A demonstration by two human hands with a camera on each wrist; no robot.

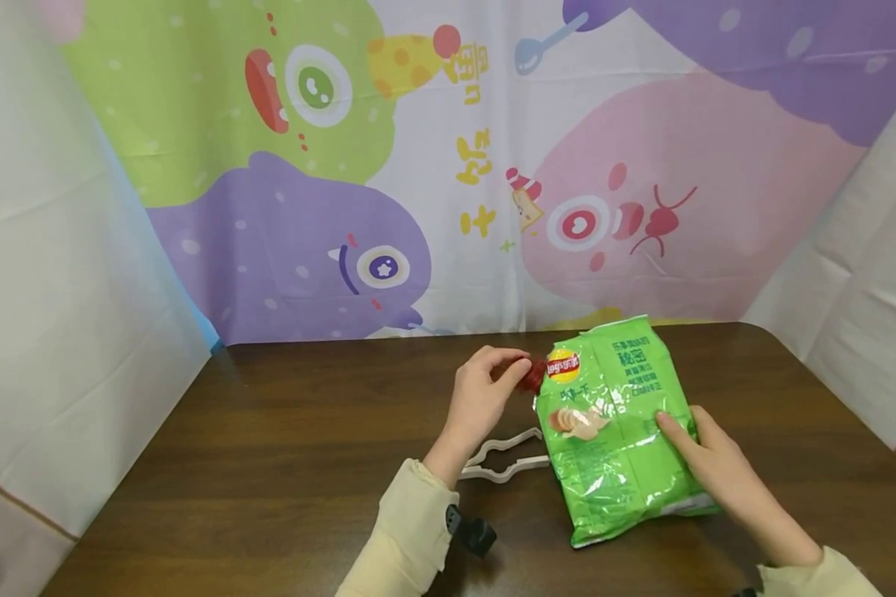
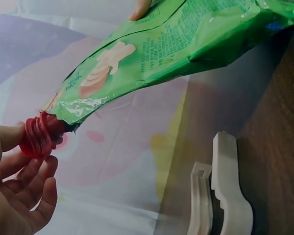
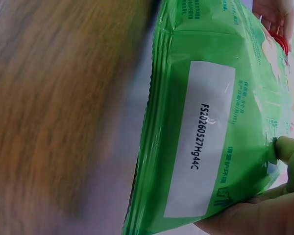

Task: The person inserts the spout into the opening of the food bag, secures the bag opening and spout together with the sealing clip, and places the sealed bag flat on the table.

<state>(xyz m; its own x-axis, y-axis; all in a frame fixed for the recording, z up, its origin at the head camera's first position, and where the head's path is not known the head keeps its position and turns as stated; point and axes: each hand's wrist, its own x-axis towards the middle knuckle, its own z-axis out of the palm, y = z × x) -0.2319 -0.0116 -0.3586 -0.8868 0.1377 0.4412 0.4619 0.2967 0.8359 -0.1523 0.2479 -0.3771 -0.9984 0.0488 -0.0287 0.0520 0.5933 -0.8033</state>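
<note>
My left hand point(image 1: 485, 390) pinches a red ribbed, coil-like piece point(image 2: 38, 136) between thumb and fingers, at the upper left corner of a green chip bag point(image 1: 627, 448). A darker red part of that piece runs into the bag's torn-looking corner in the left wrist view. The bag is puffed and tilted, raised over the table. My right hand point(image 1: 720, 460) grips its right side, thumb on the printed face and the other fingers behind. In the right wrist view, the bag's crimped bottom seam and a white label point(image 3: 200, 142) with a printed code show.
A cream-coloured tool with two wavy arms point(image 1: 504, 473) lies on the brown table point(image 1: 284, 464), partly hidden behind the bag and left wrist. A cartoon-printed curtain point(image 1: 478, 274) hangs at the table's far edge, with white cloth at both sides.
</note>
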